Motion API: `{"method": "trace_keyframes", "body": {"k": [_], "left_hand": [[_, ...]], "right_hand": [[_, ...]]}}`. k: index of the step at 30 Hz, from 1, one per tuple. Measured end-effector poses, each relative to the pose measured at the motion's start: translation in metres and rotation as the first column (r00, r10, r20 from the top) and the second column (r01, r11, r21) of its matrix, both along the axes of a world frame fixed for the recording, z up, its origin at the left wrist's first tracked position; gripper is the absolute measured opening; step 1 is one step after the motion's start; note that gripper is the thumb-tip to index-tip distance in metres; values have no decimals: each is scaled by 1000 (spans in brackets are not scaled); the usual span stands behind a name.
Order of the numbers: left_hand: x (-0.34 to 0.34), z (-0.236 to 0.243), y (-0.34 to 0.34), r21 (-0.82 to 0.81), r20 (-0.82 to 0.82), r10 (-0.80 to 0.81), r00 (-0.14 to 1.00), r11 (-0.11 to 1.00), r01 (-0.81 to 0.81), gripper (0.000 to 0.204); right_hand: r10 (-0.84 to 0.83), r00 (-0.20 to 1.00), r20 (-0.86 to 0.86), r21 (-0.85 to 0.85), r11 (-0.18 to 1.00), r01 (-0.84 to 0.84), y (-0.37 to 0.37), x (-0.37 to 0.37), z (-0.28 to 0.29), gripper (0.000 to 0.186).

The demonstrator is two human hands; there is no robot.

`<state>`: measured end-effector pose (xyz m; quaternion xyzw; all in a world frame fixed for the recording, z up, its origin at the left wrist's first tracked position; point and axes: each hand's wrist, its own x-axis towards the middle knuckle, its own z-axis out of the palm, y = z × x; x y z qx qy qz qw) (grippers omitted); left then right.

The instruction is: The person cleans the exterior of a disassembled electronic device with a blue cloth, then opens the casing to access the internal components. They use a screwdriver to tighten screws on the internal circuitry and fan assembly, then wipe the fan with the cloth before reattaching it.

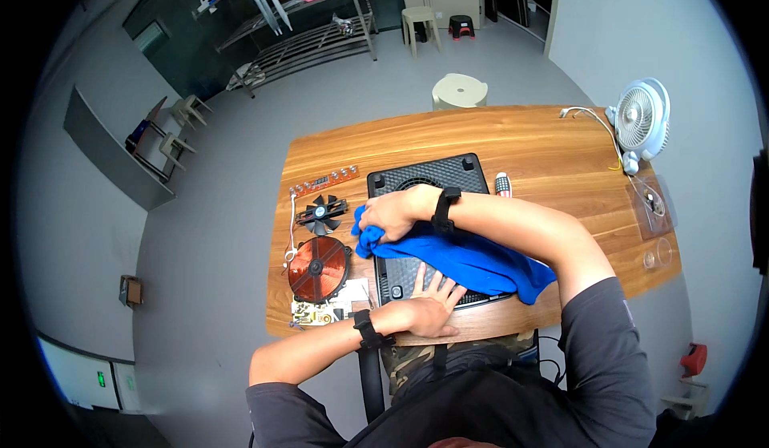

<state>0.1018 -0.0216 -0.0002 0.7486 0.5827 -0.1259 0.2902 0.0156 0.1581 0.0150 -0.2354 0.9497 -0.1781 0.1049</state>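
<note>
My right hand (387, 211) grips a bunched blue cloth (473, 256) near the left side of a black appliance housing (424, 171) with a textured surface, and the cloth drapes rightward across it. My left hand (430, 304) lies flat with fingers spread on the housing's near part, just below the cloth. To the left sit a round copper coil (308, 272), a circuit board (324, 310) beneath it, a black fan (320, 211) and an orange strip board with buttons (324, 179). A screwdriver handle (503, 185) shows behind my right forearm.
A white desk fan (638, 119) with cables stands at the table's (545, 135) right end, near a clear tray (650, 211) and a round clear container (657, 256). A plastic stool (459, 89) is beyond the far edge; a metal rack (296, 63) stands at the back.
</note>
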Motion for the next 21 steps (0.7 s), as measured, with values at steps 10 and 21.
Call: {"method": "trace_keyframes", "body": {"k": [10,21], "left_hand": [[0,-1,0,-39,53,14,998,999,-11,107],[-24,25,34,288,395,112,912,927,-239,56]], "right_hand": [[60,996,-66,-206,976,-72,-8,68,15,34],[-449,813,-372,-318,884,342,134,178,98,42]]}}
